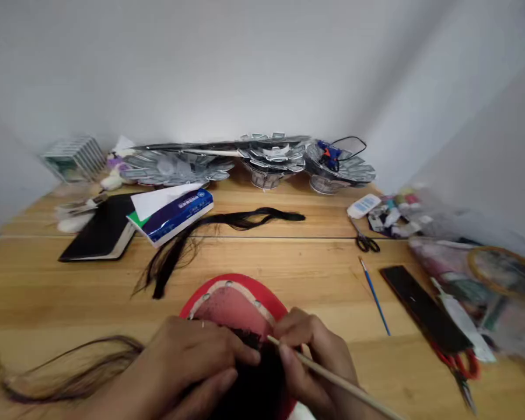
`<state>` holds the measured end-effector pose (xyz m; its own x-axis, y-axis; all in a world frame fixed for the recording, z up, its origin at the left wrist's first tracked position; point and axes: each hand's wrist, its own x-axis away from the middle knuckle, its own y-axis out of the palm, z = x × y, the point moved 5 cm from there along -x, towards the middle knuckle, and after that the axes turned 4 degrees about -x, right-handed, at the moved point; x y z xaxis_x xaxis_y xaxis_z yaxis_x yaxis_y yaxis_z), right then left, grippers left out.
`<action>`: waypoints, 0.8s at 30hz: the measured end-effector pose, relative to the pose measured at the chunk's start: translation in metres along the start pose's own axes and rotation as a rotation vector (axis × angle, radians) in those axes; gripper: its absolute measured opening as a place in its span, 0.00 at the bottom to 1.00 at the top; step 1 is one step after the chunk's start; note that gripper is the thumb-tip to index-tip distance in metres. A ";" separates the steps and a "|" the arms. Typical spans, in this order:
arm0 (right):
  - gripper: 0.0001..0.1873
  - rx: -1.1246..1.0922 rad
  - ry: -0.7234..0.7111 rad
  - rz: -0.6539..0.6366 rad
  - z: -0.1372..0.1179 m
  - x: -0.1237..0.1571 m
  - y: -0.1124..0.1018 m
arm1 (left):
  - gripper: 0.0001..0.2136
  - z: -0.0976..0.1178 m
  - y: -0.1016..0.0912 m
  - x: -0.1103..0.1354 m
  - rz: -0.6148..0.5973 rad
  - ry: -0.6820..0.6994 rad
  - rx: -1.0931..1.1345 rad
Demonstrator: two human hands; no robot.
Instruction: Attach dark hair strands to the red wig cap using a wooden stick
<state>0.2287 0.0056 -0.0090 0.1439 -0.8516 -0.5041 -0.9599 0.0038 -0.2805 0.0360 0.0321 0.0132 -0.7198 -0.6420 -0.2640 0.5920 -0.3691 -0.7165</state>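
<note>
Gripping a thin wooden stick (pixel 336 382), right hand (pixel 315 361) closed at the near edge; left hand (pixel 188 364) pressed, fingers curled, onto dark hair (pixel 249 379) on a red dome-shaped wig block (pixel 234 303). Beyond, loose black hair strand (pixel 210 233), blue tissue pack (pixel 175 214), black notebook (pixel 100 230) on wooden table (pixel 289 256).

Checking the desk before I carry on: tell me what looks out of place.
Loose hair lies about the table: one hank runs from under the tissue pack, another trails beside the left hand. Red scissors lie half under a black strip.
</note>
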 end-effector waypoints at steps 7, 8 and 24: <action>0.06 -0.113 0.049 -0.015 0.009 -0.002 -0.003 | 0.11 0.002 0.000 0.005 -0.011 -0.001 0.011; 0.07 -0.127 0.062 -0.012 0.009 -0.001 -0.003 | 0.12 0.002 0.000 0.004 -0.014 -0.003 0.012; 0.17 -0.612 0.544 -0.100 0.026 -0.013 -0.004 | 0.11 0.009 -0.005 -0.007 -0.009 -0.121 0.071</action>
<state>0.2370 0.0303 -0.0227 0.2499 -0.9682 0.0098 -0.9328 -0.2380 0.2708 0.0413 0.0324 0.0237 -0.6786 -0.7133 -0.1751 0.6130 -0.4187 -0.6700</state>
